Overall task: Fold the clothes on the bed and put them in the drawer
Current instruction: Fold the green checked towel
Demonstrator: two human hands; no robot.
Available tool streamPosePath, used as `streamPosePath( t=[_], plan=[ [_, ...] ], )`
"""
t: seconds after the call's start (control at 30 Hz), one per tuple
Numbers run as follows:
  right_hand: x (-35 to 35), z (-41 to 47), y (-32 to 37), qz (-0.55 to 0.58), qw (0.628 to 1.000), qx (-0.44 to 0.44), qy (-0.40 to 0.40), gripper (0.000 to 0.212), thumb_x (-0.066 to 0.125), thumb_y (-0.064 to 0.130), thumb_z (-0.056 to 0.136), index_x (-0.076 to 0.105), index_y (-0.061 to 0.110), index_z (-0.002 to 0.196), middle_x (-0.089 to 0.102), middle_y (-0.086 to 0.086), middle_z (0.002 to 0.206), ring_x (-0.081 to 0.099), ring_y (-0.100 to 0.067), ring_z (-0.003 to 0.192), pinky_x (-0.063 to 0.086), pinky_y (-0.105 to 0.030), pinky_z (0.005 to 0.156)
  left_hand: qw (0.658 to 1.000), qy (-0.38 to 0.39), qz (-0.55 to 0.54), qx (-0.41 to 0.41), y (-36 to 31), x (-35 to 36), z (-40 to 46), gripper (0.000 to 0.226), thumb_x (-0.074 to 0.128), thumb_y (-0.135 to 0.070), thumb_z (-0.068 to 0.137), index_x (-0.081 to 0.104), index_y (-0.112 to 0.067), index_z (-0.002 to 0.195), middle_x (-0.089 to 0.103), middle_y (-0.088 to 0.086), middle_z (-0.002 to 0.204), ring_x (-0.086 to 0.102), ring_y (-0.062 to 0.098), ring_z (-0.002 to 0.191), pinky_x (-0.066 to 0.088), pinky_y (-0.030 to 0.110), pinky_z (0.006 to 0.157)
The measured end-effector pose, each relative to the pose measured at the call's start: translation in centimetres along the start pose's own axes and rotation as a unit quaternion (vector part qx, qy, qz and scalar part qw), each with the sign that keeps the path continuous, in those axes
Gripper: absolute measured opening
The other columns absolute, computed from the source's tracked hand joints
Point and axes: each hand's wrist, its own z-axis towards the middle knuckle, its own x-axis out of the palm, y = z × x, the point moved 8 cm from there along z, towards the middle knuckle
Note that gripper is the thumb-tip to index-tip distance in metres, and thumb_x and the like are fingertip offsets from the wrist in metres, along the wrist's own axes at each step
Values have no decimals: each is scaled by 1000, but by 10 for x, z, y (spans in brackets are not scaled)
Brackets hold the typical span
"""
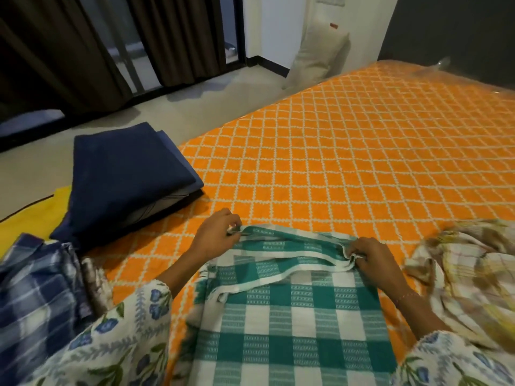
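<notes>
A green and white checked cloth (295, 307) lies on the orange bed (348, 151) in front of me. My left hand (216, 232) pinches its far left corner. My right hand (370, 257) pinches its far right corner, where the edge is bunched. A stack of folded dark blue clothes (125, 174) sits at the bed's left edge. A blue checked garment (36, 296) lies crumpled at the near left. A pale yellow and brown checked cloth (468, 277) lies crumpled at the right.
A yellow cloth (33, 215) shows under the blue stack at the left. Beyond the bed are a grey floor (195, 101), dark curtains (69, 51) and a pillow (317, 57) leaning against the white wall. No drawer is in view.
</notes>
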Motion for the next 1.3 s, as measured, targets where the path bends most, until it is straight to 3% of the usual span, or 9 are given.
streamPosePath(
  t=[0.3, 0.43, 0.53, 0.73, 0.83, 0.97, 1.07, 1.17, 1.3],
  plan=[
    [-43, -9, -2, 93, 984, 48, -144, 38, 49, -19, 85, 66, 15, 87, 69, -23, 87, 46, -23, 50, 36, -39, 54, 978, -30, 186, -87, 10, -24, 2, 14, 55, -23, 93, 61, -15, 84, 55, 5, 66, 52, 25, 61, 32, 30, 46],
    [-49, -4, 2, 114, 982, 59, -138, 35, 49, -19, 86, 70, 9, 90, 69, -23, 93, 58, -39, 66, 47, -49, 65, 969, -8, -20, -245, 54, -2, -13, 34, 54, -2, 81, 44, -13, 51, 45, 6, 45, 44, 28, 46, 26, 26, 46],
    [-58, 4, 11, 139, 980, 56, -127, 32, 49, -18, 84, 71, 5, 90, 69, -17, 92, 61, -41, 82, 51, -51, 77, 853, -62, -348, -384, 58, -17, -18, 30, 45, 6, 90, 48, -6, 63, 47, 2, 31, 45, 17, 29, 31, 20, 33],
    [-66, 55, -13, 201, 969, 125, -63, 21, 52, -6, 91, 70, 1, 100, 64, -19, 109, 56, -35, 102, 45, -48, 94, 719, 0, -553, -421, 42, -37, 16, 18, 46, 1, 96, 58, 1, 110, 70, 14, 92, 61, 9, 40, 50, 19, 39],
    [-58, 79, -29, 261, 946, 189, -38, 15, 54, 1, 94, 65, 4, 104, 59, -19, 105, 53, -35, 93, 46, -47, 85, 674, -80, -610, -409, 56, -33, 43, 20, 50, -3, 96, 55, 2, 115, 54, 13, 132, 65, 20, 97, 56, 23, 74],
    [-56, 82, -45, 88, 953, 253, -140, 38, 54, 3, 94, 52, 4, 131, 55, -27, 126, 55, -41, 101, 44, -49, 83, 866, -167, -368, -295, 43, -36, 52, 48, 57, -21, 94, 44, -9, 139, 53, 12, 132, 51, 29, 120, 45, 38, 91],
    [-34, 69, -15, -95, 976, 125, -149, 44, 50, -6, 83, 59, 7, 125, 54, -21, 131, 50, -41, 117, 45, -54, 92, 990, 9, -129, -62, -35, 16, 38, 63, 57, -52, 88, 43, -17, 139, 49, 8, 140, 46, 25, 128, 38, 37, 102],
    [13, 57, 13, -166, 985, -10, -50, 56, 63, 6, 73, 55, 11, 129, 43, -20, 143, 40, -41, 132, 35, -59, 104, 965, 210, 156, 10, -61, 78, 11, 101, 54, -68, 80, 3, -20, 152, 10, 8, 159, 16, 27, 144, 15, 53, 114],
    [36, 74, 33, -215, 971, -86, 55, 52, 60, 22, 87, 49, 21, 138, 18, -13, 157, 9, -33, 147, -1, -55, 114, 949, 160, 273, -11, -42, 63, 22, 60, 56, -28, 89, 28, -15, 140, 39, 10, 138, 44, 28, 123, 40, 39, 87]
  ],
)
